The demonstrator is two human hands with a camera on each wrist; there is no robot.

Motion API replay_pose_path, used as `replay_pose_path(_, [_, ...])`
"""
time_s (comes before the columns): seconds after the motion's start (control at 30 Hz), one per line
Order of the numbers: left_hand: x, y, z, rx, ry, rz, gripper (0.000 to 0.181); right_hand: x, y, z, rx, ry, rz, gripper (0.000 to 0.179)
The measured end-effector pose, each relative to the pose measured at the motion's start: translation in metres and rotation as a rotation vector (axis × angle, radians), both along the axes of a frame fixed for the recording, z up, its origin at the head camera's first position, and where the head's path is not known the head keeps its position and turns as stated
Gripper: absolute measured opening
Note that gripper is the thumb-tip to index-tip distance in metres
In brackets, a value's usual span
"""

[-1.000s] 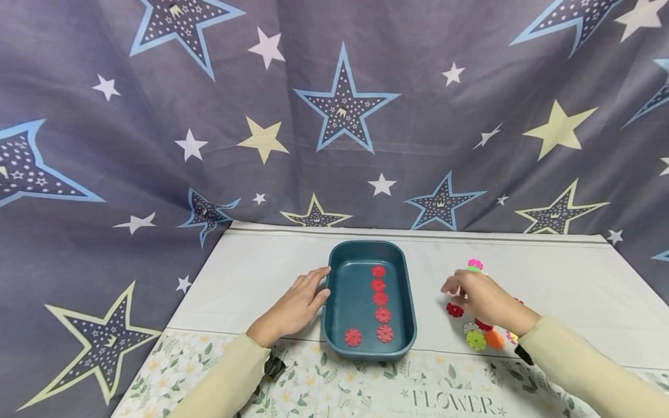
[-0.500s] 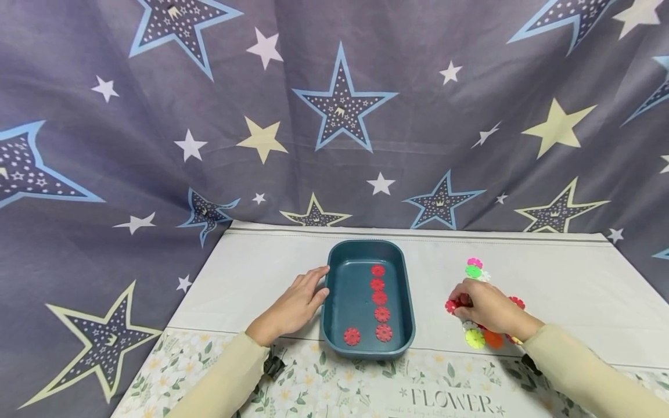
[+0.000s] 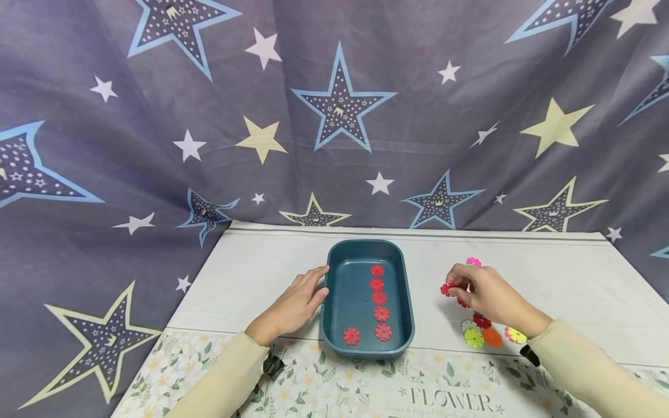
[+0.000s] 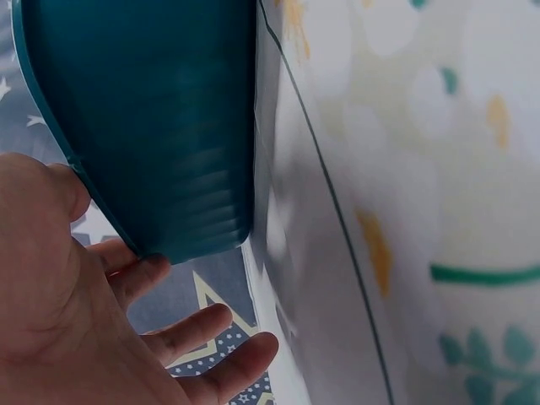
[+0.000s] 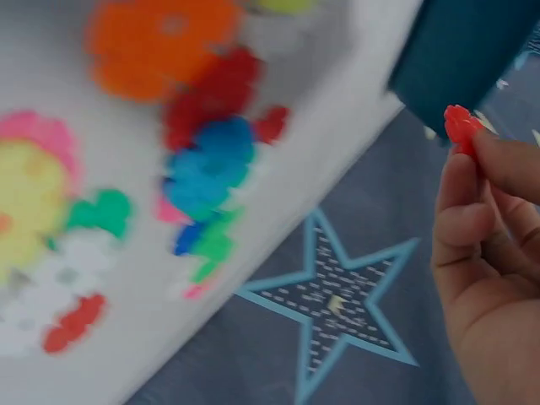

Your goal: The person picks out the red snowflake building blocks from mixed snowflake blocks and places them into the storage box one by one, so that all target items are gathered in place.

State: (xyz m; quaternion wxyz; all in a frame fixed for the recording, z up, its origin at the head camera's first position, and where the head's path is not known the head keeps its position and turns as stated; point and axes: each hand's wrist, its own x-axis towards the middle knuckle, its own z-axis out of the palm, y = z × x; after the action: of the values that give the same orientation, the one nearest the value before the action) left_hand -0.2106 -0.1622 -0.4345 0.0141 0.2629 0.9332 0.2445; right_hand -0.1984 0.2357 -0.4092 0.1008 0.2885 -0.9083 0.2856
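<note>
My right hand [image 3: 488,293] pinches a red flower-shaped plastic disc [image 3: 446,289] between thumb and fingers, lifted above the white tabletop. In the right wrist view that disc [image 5: 460,126] stands out past the fingertips, and the loose discs lie below. A dark teal rectangular tub [image 3: 345,296] stands to the left of this hand. Inside it, several red discs [image 3: 382,313] form a column along the right side, and a single red disc [image 3: 352,336] lies near the front left. My left hand [image 3: 290,305] rests its fingertips on the tub's left rim, fingers loosely extended.
Loose flower discs lie around and under the right hand: a yellow-green disc [image 3: 474,338], an orange disc [image 3: 493,337], a dark red disc [image 3: 481,321] and a pink disc [image 3: 473,262]. A blue disc [image 5: 209,164] shows in the right wrist view. A star-patterned curtain [image 3: 334,168] hangs behind the table.
My right hand has reached down to the discs, taken hold of a red one, and raised it slightly up and away. The left hand stays at the tub's rim.
</note>
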Motion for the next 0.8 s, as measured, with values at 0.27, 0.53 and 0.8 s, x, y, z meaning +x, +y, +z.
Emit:
replay_pose_path(0.27, [0.0,-0.001,0.0,-0.005,-0.013,0.001,0.053,0.004,-0.022,0.023,-0.073,0.09,0.132,0.03])
replay_pose_path(0.53, [0.0,-0.001,-0.001,0.013,-0.005,-0.007,0.052,0.0,-0.077,0.024,-0.11,0.072,0.283,0.02])
replay_pose_path(0.8, [-0.001,-0.001,0.0,0.011,-0.005,-0.006,0.053,-0.015,-0.127,0.007,-0.047,-0.025,0.364,0.012])
